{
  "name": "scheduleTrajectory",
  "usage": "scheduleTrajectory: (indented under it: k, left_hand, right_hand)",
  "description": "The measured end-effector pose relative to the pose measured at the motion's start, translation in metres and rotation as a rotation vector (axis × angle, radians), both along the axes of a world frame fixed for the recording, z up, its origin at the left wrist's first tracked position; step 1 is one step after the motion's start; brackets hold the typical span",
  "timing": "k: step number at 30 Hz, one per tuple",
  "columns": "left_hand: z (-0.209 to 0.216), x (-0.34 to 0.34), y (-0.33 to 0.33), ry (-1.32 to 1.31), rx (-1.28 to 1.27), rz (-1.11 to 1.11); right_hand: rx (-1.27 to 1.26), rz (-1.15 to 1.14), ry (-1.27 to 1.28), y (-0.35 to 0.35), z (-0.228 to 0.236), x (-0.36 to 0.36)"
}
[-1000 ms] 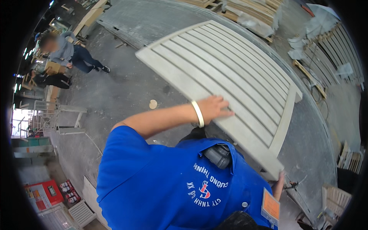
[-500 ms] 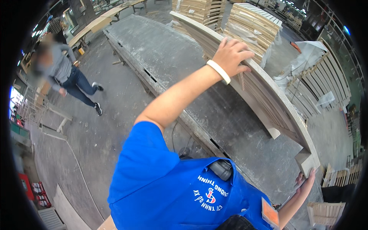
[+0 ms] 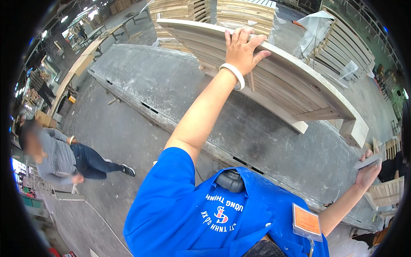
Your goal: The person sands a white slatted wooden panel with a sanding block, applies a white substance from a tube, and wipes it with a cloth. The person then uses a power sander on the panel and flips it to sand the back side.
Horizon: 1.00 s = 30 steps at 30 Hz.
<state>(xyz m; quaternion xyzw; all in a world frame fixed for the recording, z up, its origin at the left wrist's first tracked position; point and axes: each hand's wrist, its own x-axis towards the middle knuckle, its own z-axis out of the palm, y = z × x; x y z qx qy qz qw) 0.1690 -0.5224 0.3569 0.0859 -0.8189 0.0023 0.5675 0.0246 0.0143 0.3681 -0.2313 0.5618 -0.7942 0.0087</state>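
A slatted wooden frame (image 3: 295, 90) with a long pale rail and a square leg end stands tilted on edge on a grey worktable (image 3: 141, 70). My left hand (image 3: 244, 49), a white band on its wrist, grips the top rail from above, its thumb on the near side. At the far right, apart from the leg end, my right hand (image 3: 368, 173) holds a thin flat grey piece (image 3: 369, 161) between thumb and fingers. I cannot make out what that piece is made of.
Stacks of wooden slatted parts (image 3: 244, 17) rise behind the table. More slatted panels (image 3: 342, 43), partly under plastic sheeting, lean at the back right. To the left a person in grey (image 3: 64, 150) walks on the floor. A long plank bench (image 3: 81, 64) runs at the back left.
My right hand has come away from the frame's leg end, and the flat grey piece now shows in it. My left hand stays on the rail. The person in grey has shifted in view.
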Motion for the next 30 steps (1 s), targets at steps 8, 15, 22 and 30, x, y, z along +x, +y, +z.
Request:
scheduleTrajectory:
  k: [8,15,22,30]
  left_hand:
    - [0.012,-0.008,-0.006,0.086,0.007,-0.139]
    - [0.003,-0.013,-0.001,0.107,-0.003,-0.118]
    - [-0.008,0.018,-0.093,0.114,-0.122,0.084]
    - [0.003,0.085,-0.257,-0.053,0.174,0.428]
  right_hand:
    - [0.055,-0.257,0.137,0.032,0.003,0.014]
    - [0.662,-0.22,0.756,-0.125,0.026,0.028]
    - [1.102,-0.823,0.993,-0.175,0.02,0.01]
    - [1.06,-0.823,1.039,-0.179,0.021,0.014]
